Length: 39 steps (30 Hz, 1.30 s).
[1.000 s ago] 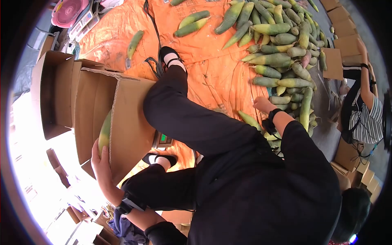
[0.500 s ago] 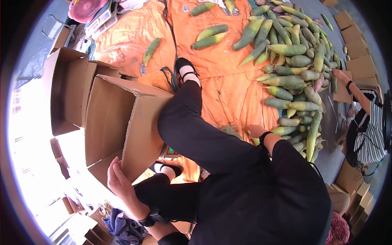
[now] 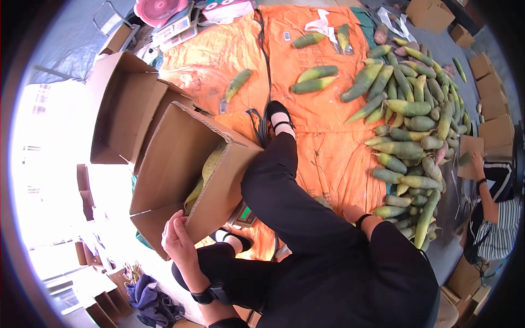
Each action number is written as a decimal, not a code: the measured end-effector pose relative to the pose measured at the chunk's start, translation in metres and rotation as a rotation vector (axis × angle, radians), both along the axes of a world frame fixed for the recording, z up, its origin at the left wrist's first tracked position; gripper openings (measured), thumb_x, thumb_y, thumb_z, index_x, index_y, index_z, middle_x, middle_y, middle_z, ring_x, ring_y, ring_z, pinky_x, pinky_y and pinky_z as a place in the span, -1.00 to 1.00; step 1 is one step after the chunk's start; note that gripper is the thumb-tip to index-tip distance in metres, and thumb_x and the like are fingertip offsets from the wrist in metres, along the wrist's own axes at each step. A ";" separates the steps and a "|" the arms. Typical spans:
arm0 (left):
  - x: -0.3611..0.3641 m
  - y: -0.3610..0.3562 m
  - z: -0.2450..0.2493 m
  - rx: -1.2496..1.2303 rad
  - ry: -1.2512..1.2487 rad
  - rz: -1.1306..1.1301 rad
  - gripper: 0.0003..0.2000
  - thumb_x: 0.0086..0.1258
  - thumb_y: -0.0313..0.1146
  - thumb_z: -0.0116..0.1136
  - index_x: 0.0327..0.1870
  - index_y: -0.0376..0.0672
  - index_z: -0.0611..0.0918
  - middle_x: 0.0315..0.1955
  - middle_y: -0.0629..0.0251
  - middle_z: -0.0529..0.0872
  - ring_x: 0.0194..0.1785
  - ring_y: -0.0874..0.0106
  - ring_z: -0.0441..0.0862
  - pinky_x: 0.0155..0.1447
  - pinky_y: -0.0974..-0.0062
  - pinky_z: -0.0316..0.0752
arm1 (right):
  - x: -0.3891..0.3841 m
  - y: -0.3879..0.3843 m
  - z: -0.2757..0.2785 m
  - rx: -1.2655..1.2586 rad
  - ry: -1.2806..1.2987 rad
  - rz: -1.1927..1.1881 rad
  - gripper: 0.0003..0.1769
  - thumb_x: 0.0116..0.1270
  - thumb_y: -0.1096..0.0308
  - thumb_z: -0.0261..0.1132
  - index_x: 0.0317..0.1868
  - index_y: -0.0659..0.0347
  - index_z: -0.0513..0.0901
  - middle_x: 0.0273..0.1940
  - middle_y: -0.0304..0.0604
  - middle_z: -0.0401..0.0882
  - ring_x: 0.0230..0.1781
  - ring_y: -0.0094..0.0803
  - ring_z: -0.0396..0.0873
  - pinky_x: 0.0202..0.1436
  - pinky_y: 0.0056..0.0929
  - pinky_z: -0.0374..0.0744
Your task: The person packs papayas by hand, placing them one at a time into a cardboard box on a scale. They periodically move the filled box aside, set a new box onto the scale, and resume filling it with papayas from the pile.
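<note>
My left hand (image 3: 179,240) is at the lower corner of an upright cardboard box (image 3: 219,188), its slightly bent fingers closed on the rim. Inside the box, pale green radishes (image 3: 210,164) show in part. Beside the box's base is a scale with a lit green display (image 3: 245,212). My right hand (image 3: 354,212) reaches down past my thigh, close to the near edge of a large pile of green radishes (image 3: 402,147). My thigh hides its fingers and whatever they touch. One radish (image 3: 322,201) shows just beyond my knee.
Another open box (image 3: 117,109) stands behind the first. Loose radishes (image 3: 314,79) lie on the orange sheet (image 3: 322,153). A dark cord (image 3: 265,65) crosses it near my foot. At the right, another person's hand (image 3: 478,161) is beside cardboard boxes (image 3: 495,98).
The whole view has shifted, so things appear lower and farther right. Radishes inside the box have come into sight. My left hand stays at the box corner; my right hand stays beside the pile.
</note>
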State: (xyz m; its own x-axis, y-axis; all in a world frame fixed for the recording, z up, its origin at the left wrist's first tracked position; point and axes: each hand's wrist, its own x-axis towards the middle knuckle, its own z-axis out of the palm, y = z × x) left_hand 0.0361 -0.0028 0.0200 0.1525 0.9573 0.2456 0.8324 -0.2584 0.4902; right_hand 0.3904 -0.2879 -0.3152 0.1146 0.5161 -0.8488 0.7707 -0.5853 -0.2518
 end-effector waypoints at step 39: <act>-0.003 -0.016 0.016 0.206 -0.321 -0.108 -0.85 0.37 -0.57 0.07 -0.11 -0.34 0.64 -0.38 0.21 0.68 -0.27 0.47 0.64 -0.17 0.61 0.48 | 0.060 0.195 0.397 1.847 -0.045 -0.266 -0.70 0.26 0.62 0.22 0.02 0.29 0.49 0.10 -0.06 0.52 0.09 -0.30 0.49 0.19 -0.41 0.43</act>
